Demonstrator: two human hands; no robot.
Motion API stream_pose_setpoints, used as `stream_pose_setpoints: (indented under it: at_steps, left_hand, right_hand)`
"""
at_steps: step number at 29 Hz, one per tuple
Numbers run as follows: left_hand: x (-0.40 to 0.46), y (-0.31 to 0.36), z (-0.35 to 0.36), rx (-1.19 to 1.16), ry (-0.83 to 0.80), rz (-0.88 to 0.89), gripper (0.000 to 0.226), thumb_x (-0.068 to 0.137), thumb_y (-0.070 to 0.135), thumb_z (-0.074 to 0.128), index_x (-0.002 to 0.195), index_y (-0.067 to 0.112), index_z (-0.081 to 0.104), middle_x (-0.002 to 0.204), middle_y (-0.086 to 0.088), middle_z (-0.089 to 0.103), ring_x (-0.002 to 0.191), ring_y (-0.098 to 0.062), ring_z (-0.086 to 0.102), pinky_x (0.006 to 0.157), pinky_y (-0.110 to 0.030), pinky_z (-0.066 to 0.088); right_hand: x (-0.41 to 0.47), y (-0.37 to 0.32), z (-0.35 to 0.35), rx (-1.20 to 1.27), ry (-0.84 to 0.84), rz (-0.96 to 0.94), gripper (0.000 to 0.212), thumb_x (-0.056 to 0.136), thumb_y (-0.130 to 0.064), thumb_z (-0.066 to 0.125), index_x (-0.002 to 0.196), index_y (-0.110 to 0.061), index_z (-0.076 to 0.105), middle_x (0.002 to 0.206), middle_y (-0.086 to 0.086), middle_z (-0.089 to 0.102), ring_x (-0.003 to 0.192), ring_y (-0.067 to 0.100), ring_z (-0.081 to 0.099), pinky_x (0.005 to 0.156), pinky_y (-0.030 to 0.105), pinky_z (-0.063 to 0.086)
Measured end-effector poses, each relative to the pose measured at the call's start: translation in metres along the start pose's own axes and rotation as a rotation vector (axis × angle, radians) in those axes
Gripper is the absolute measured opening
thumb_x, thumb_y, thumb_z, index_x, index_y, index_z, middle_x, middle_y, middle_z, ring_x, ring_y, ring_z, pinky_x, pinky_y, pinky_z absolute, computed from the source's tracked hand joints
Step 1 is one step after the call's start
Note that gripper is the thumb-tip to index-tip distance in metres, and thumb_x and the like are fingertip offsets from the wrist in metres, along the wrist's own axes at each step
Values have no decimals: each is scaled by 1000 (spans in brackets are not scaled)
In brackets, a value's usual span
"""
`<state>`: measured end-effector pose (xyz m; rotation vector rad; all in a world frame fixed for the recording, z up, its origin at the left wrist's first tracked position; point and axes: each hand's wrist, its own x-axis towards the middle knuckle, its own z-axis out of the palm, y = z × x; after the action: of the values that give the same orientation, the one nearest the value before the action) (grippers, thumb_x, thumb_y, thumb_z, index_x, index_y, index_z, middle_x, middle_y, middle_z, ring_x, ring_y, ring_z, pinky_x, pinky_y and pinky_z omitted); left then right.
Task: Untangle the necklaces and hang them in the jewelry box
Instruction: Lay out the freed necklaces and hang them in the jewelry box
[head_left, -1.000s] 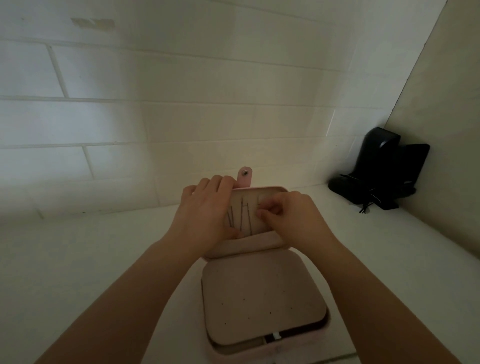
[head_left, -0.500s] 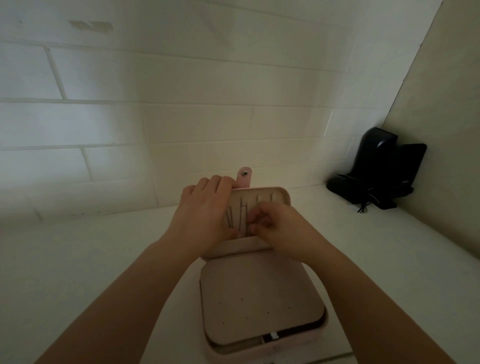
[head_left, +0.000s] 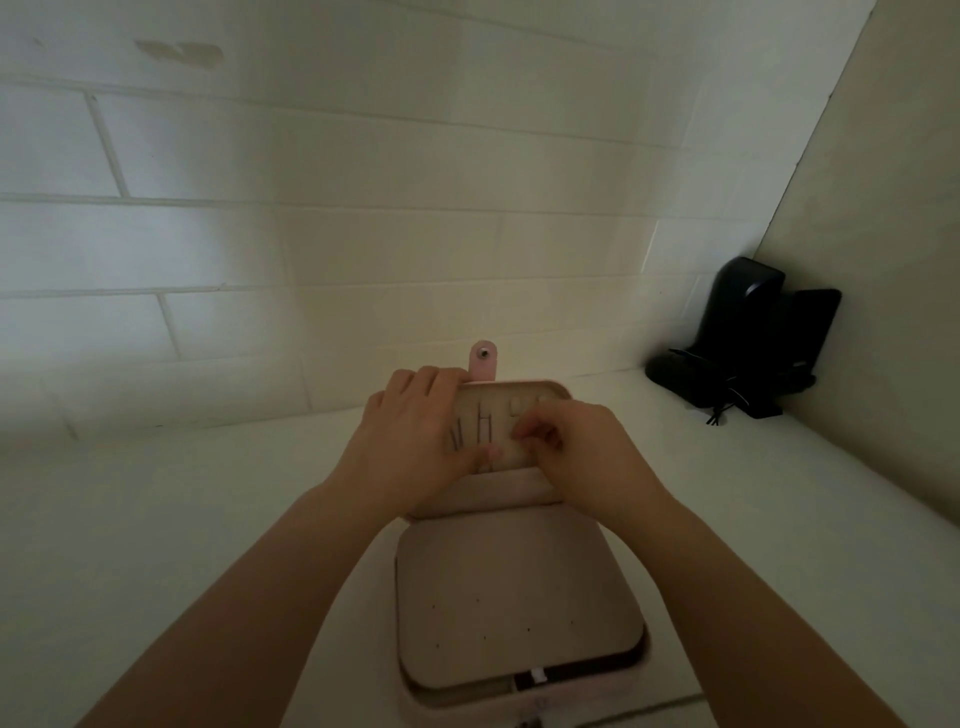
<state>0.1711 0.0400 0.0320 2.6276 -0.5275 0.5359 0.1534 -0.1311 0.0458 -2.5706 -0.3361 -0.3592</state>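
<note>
Left hand (head_left: 415, 441): fingers curled over raised lid (head_left: 511, 395) of pink jewelry box (head_left: 519, 597), gripping its left edge. Necklace chains (head_left: 470, 426) hang inside lid. Right hand (head_left: 576, 452): fingertips pinched at lid's inner face; held item too small to tell. Box near counter's (head_left: 156, 519) front edge. Black device (head_left: 748, 338) in far right corner.

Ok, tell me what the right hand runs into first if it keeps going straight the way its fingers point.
The right hand points forward and slightly left at the raised lid of the jewelry box, so it would likely meet the lid's inner panel first, near the hanging chains. Depth is unclear; the fingertips may already touch it.
</note>
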Motion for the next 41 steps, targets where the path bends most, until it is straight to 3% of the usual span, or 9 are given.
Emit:
stream_pose_setpoints:
  at_steps: [4,8,13,21,25,29,33,36,41]
  left_hand:
    - [-4,-6,8,-67,-110,-66,82,71,53,66,137,18,32,134,-4,38,123,-24,32,103,-37,32]
    - [-14,-18,19,-262,-192,-236,67,81,45,59,137,19,32,140,-6,35,126,-24,38,104,-33,30]
    - [-28,-18,12,-395,-156,-324,53,87,37,54,134,19,39,141,-6,35,119,-16,41,94,-23,28]
    - [-84,38,-38,-335,92,46,28,83,35,53,109,25,57,113,11,49,108,-4,45,90,-15,31]
    - [-132,73,-40,-424,-46,153,15,83,34,53,97,34,58,98,22,54,93,6,50,78,-5,39]
    - [-158,90,-15,-442,-258,247,27,80,43,44,101,36,59,96,32,52,90,10,52,78,-5,39]
    - [-167,109,7,-389,-275,295,29,85,29,56,113,32,56,115,18,55,99,11,41,86,1,27]
    - [-164,123,16,-333,-266,232,38,87,27,55,124,29,48,128,12,48,116,-2,42,93,-11,27]
    - [-161,134,32,-266,-254,184,35,88,26,54,122,23,51,124,5,50,117,-13,42,96,-17,25]
  right_hand:
    - [-6,9,-2,28,31,10,20,88,-7,53,93,-17,70,88,-9,58,81,4,48,71,13,34]
    - [-16,17,-3,89,2,63,21,90,-8,51,94,-18,69,98,1,65,83,9,54,76,17,40]
    - [-39,24,-13,120,-16,132,19,91,-14,51,92,-27,65,90,-14,59,77,-6,51,66,0,37]
    - [-113,9,-53,143,-19,127,13,88,-21,58,87,-34,61,85,-17,61,81,-1,57,71,11,43]
    - [-159,11,-57,95,-186,151,10,85,-24,62,90,-30,66,84,-12,64,76,1,57,67,11,44]
    - [-189,26,-47,-30,-283,156,15,83,-21,64,97,-24,69,88,-8,58,79,7,54,69,10,38]
    - [-203,38,-43,-156,-246,171,22,84,-29,63,105,-25,65,93,-10,47,92,9,48,77,20,36]
    - [-208,38,-42,-183,-238,190,21,87,-30,58,106,-22,64,94,-9,44,99,13,48,77,22,33]
    - [-213,30,-38,-377,-214,122,20,95,-23,43,105,-15,59,108,3,52,104,22,47,84,29,33]
